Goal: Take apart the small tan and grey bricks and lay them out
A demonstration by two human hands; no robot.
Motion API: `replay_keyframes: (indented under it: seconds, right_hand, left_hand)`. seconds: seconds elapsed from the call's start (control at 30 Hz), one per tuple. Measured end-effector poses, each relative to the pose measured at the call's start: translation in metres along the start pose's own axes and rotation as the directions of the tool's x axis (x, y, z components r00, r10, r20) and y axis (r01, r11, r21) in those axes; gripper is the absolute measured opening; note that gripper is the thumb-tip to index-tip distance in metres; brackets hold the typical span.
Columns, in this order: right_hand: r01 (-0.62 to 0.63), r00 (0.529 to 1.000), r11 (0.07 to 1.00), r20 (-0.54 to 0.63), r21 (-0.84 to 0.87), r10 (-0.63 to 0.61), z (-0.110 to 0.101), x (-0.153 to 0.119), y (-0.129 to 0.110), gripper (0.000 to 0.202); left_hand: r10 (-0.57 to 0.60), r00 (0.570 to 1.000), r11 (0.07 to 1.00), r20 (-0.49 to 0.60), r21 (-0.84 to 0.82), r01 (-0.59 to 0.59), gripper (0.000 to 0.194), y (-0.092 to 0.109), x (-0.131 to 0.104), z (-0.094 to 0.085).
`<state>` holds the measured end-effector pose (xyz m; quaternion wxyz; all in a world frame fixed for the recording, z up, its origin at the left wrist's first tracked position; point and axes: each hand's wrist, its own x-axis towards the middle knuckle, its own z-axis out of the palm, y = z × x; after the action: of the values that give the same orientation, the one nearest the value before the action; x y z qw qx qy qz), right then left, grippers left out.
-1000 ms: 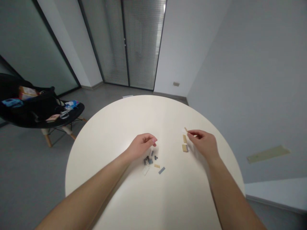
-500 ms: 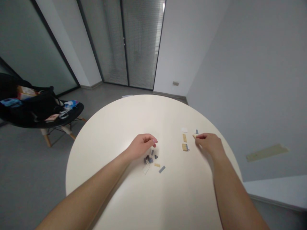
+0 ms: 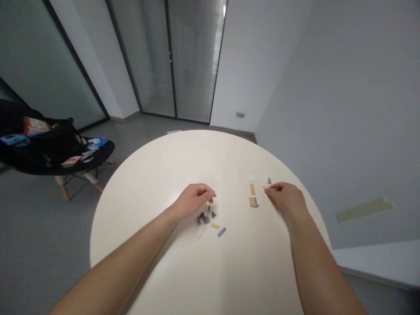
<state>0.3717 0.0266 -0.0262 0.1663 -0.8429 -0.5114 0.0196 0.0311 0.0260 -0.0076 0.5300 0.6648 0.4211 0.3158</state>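
My right hand (image 3: pixel 286 195) is low over the right side of the table, thumb and fingers pinched at a small tan building-block piece (image 3: pixel 265 187) that is partly hidden by the fingertips. A grey piece (image 3: pixel 269 180) lies just beyond it. To its left are a tan studded plate (image 3: pixel 252 189) and a tan block with a grey-blue edge (image 3: pixel 253 201). My left hand (image 3: pixel 196 197) hovers or rests near the middle, fingers curled in with the thumb against them and nothing showing between them. Below it lies a pile of small dark, blue and clear pieces (image 3: pixel 204 218).
A tan strip (image 3: pixel 215 226) and a grey flat plate (image 3: pixel 222 232) lie right of the pile. A white piece (image 3: pixel 252 178) is farther back. The round white table (image 3: pixel 183 157) stands near a wall; a black chair (image 3: pixel 65 168) with a bag is at left.
The tan piece at my right fingertips has shifted slightly and now looks flatter, and the fingertips have moved a little left and down. My left hand has stayed in place.
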Motion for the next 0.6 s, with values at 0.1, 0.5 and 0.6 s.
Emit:
replay_keyframes:
  seconds: [0.1, 0.5, 0.6]
  right_hand:
    - [0.005, 1.0, 1.0, -0.002, 0.003, -0.005, 0.004, 0.002, 0.003, 0.023]
    - [0.019, 0.999, 0.999, -0.038, 0.047, -0.018, 0.003, 0.004, 0.001, 0.017]
    - [0.013, 1.0, 0.998, -0.016, 0.056, -0.012, 0.003, 0.004, 0.001, 0.018]
  left_hand:
    - [-0.007, 1.0, 1.0, -0.005, 0.014, 0.007, 0.027, 0.002, 0.0, 0.0]
    - [0.013, 1.0, 0.992, 0.027, 0.126, -0.016, 0.025, -0.008, 0.002, -0.003]
    - [0.024, 0.997, 0.968, 0.068, 0.247, -0.04, 0.022, -0.009, 0.0, -0.005]
